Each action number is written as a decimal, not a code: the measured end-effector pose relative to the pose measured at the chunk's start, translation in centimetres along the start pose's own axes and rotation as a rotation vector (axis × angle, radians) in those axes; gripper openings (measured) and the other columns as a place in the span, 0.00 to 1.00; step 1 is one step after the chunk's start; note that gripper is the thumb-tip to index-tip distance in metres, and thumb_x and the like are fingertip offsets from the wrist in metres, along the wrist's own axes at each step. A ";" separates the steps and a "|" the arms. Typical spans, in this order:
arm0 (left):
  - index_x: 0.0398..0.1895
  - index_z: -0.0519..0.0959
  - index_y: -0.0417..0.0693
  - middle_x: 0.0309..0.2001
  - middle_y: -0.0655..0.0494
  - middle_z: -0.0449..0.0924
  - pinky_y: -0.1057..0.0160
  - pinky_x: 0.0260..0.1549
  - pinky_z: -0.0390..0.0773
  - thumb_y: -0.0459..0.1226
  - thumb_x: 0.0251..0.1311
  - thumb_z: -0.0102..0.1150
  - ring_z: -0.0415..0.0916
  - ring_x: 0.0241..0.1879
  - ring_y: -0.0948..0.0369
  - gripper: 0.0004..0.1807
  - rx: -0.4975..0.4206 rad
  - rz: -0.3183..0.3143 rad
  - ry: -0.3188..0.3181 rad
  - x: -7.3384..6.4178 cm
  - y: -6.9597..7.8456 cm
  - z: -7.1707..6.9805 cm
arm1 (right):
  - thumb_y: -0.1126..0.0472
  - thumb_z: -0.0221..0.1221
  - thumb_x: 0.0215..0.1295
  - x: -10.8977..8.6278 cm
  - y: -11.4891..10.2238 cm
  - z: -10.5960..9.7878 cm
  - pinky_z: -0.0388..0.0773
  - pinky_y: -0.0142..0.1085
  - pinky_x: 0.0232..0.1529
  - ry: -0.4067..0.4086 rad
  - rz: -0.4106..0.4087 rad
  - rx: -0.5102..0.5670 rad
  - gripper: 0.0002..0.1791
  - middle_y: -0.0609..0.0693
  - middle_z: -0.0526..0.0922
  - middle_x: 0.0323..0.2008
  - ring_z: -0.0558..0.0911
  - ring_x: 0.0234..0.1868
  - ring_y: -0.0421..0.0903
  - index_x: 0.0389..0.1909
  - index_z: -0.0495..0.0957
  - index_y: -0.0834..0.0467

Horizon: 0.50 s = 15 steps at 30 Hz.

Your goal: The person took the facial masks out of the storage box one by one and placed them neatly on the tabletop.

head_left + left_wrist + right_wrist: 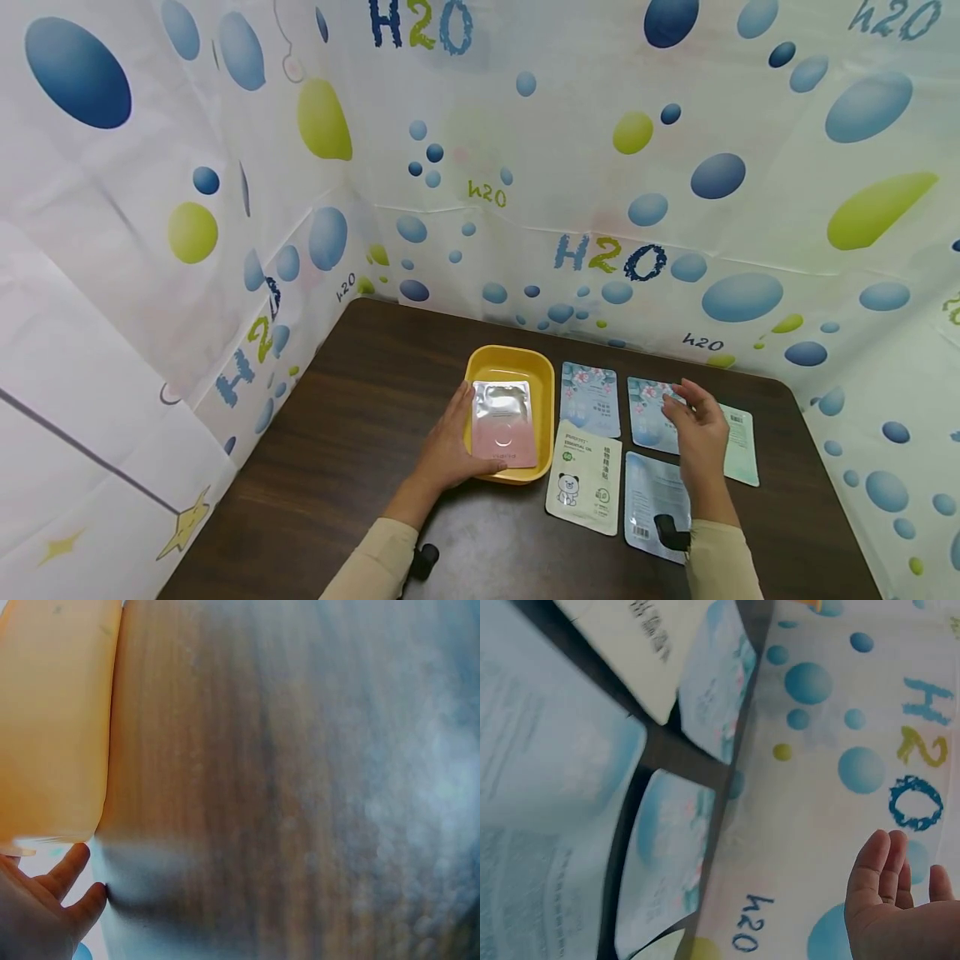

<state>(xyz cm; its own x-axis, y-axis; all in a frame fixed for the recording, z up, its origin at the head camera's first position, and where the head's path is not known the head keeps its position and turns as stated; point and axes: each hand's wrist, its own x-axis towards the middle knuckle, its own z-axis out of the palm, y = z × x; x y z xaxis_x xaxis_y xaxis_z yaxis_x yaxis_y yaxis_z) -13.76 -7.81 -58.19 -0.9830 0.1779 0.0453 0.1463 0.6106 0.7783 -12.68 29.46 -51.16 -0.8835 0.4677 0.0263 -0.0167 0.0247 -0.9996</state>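
My left hand rests against the left side of a yellow tray, its fingers along the left rim and its thumb over the front edge. In the left wrist view, two spread fingers show near the tray's corner. A pink and silver sachet lies in the tray. My right hand is raised over the sachets on the right, fingers loosely bent and holding nothing. Nearest to it are a blue floral sachet, a pale green sachet and a light blue sachet with a barcode.
Beside the tray lie another blue floral sachet and a cream sachet with a bear drawing. Everything stands on a dark wooden table. White cloth printed with blue and green spots hangs behind the table and along its sides.
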 end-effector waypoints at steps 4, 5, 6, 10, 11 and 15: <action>0.84 0.47 0.61 0.84 0.67 0.41 0.32 0.68 0.64 0.62 0.32 0.81 0.58 0.77 0.44 0.73 0.002 0.002 0.000 0.0 -0.1 0.1 | 0.63 0.61 0.72 0.1 -0.8 1.3 0.78 0.18 0.50 -0.036 -0.033 -0.009 0.27 0.45 0.76 0.59 0.82 0.52 0.33 0.70 0.69 0.54; 0.84 0.47 0.61 0.84 0.66 0.41 0.31 0.68 0.64 0.62 0.32 0.81 0.58 0.77 0.44 0.73 0.004 0.002 0.000 0.0 -0.1 0.1 | 0.64 0.61 0.72 0.1 -1.0 1.6 0.78 0.18 0.50 -0.045 -0.043 -0.002 0.27 0.47 0.76 0.60 0.82 0.53 0.33 0.70 0.70 0.54; 0.84 0.47 0.61 0.84 0.66 0.41 0.31 0.68 0.64 0.62 0.32 0.81 0.58 0.77 0.44 0.73 0.005 0.000 -0.001 0.0 -0.1 0.1 | 0.64 0.61 0.72 0.1 -1.2 2.0 0.78 0.19 0.51 -0.055 -0.052 0.004 0.26 0.48 0.76 0.61 0.82 0.54 0.34 0.70 0.70 0.54; 0.84 0.47 0.62 0.84 0.67 0.41 0.32 0.68 0.64 0.63 0.32 0.81 0.58 0.77 0.44 0.74 0.007 -0.009 -0.004 0.0 -0.1 0.1 | 0.66 0.59 0.73 0.1 -1.9 3.2 0.77 0.20 0.53 -0.094 -0.078 0.038 0.26 0.49 0.76 0.61 0.82 0.56 0.35 0.70 0.69 0.56; 0.84 0.47 0.62 0.84 0.67 0.41 0.32 0.68 0.64 0.63 0.32 0.81 0.58 0.77 0.44 0.74 0.005 -0.010 -0.005 0.0 -0.1 0.1 | 0.66 0.59 0.73 0.1 -2.1 3.5 0.77 0.20 0.53 -0.106 -0.084 0.042 0.26 0.48 0.76 0.61 0.82 0.56 0.35 0.70 0.69 0.57; 0.84 0.47 0.62 0.84 0.66 0.41 0.31 0.67 0.65 0.62 0.31 0.81 0.58 0.77 0.44 0.74 0.006 -0.005 -0.003 0.0 -0.2 0.1 | 0.67 0.59 0.73 0.1 -2.8 4.9 0.78 0.21 0.54 -0.149 -0.099 0.080 0.26 0.47 0.76 0.60 0.82 0.56 0.36 0.70 0.68 0.59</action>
<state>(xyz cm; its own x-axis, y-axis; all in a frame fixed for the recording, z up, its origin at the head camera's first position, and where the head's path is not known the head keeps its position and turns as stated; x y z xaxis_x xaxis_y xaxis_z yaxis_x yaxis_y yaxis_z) -13.75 -7.81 -58.41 -0.9834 0.1772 0.0397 0.1422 0.6159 0.7749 -15.07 25.11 -48.43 -0.9349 0.3308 0.1285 -0.1392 -0.0086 -0.9902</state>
